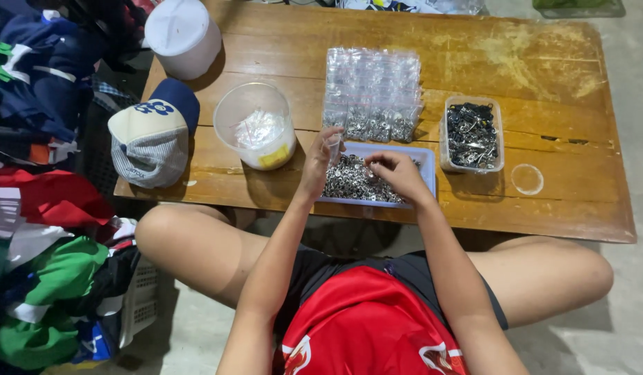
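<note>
My left hand (320, 158) holds a small clear plastic zip bag (333, 147) pinched at its upper edge, just above the near-left corner of the shallow pale-blue plastic tray (427, 161) that sits on the wooden tabletop (557, 76) right in front of me. My right hand (398, 173) rests in the tray, its grip closed with fingertips down among the heap of small silver metal fasteners (352, 182); whether a piece is actually pinched there I cannot tell.

I judge the bag to weigh almost nothing: thin, limp film that slips and folds on itself, so I take it by the stiffer sealed lip, where the mouth can be kept open. The fasteners look hard, smooth and tiny. Each one is light, but they slide off one another, so a fingertip pinch on a few at a time suits better than a scoop.

Behind the tray lies a stack of clear filled bags (372, 94), and to its right a clear rectangular tub of dark metal clips (472, 134). To the left stands a round clear plastic tub (255, 125) with loose film inside, beside a blue and white cap (153, 135).
</note>
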